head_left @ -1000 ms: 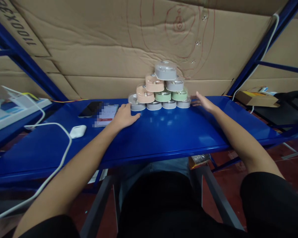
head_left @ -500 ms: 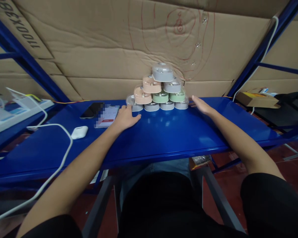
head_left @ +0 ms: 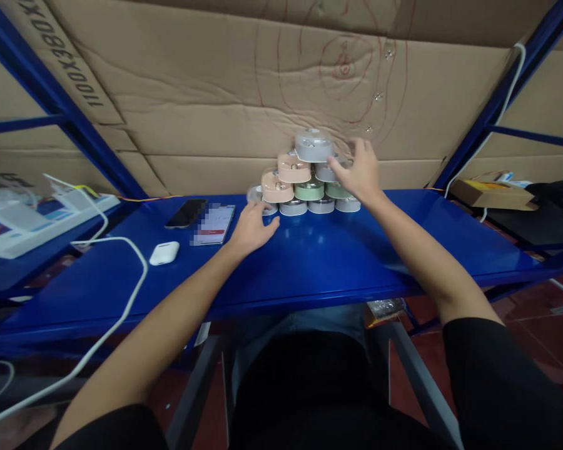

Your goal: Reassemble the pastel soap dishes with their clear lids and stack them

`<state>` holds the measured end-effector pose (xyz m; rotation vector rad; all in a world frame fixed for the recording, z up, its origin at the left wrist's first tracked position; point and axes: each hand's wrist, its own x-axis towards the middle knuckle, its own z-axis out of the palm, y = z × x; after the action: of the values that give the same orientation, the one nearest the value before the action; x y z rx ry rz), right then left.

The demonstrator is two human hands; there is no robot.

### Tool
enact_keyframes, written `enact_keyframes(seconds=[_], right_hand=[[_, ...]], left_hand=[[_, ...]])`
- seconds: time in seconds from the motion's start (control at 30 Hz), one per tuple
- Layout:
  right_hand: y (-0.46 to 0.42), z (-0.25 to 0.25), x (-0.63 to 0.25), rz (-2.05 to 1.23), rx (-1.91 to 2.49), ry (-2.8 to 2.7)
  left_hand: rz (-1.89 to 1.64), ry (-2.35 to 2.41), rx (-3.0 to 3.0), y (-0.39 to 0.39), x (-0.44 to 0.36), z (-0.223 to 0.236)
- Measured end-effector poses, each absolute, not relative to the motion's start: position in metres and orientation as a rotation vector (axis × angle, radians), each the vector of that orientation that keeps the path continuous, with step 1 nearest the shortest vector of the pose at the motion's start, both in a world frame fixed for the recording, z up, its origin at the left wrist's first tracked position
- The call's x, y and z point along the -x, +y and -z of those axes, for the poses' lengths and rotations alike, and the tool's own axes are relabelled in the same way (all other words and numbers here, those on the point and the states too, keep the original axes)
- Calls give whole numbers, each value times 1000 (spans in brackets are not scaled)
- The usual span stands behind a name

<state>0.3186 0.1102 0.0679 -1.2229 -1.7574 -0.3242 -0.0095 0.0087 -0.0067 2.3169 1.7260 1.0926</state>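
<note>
Several small rounded boxes with clear lids stand stacked as a pyramid in the middle of the table. A grey box [head_left: 314, 149] is at the top. Below it sit a peach box [head_left: 294, 169] and another grey one, then a second peach box [head_left: 277, 190] and green boxes [head_left: 309, 189], over a bottom row of grey boxes [head_left: 293, 207]. My left hand [head_left: 253, 228] rests open by the bottom left box, its fingertips at that box. Raised at the pyramid's right side, my right hand [head_left: 363, 172] is open, thumb in front of the second-row grey box; contact cannot be told.
On the blue table [head_left: 309, 269] to the left lie a dark phone [head_left: 186, 213], a lit phone [head_left: 214, 225] and a white earbud case [head_left: 164, 253]. A white cable [head_left: 138, 290] runs along the left. Behind stands a cardboard wall [head_left: 206, 81]; an open carton [head_left: 492, 194] is at right.
My right hand has risen from the table beside the bottom row and moved left to the upper part of the pyramid. My left hand stays by the bottom left box. The view has shifted slightly.
</note>
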Motion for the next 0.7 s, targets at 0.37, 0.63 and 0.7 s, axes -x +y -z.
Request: enact_keyframes(seconds=[0.37,0.63,0.7], right_hand=[[104,-128,-208,246,1714,-1671],[89,-107,-292,207,1603,-1423],[98,-89,-330,125,1686,-1271]], left_hand=[[-854,1338,-2453,-3,-3,3],[-811,1274,-2476,-4,-5,3],[-802,1272,-2479,-5,-4,3]])
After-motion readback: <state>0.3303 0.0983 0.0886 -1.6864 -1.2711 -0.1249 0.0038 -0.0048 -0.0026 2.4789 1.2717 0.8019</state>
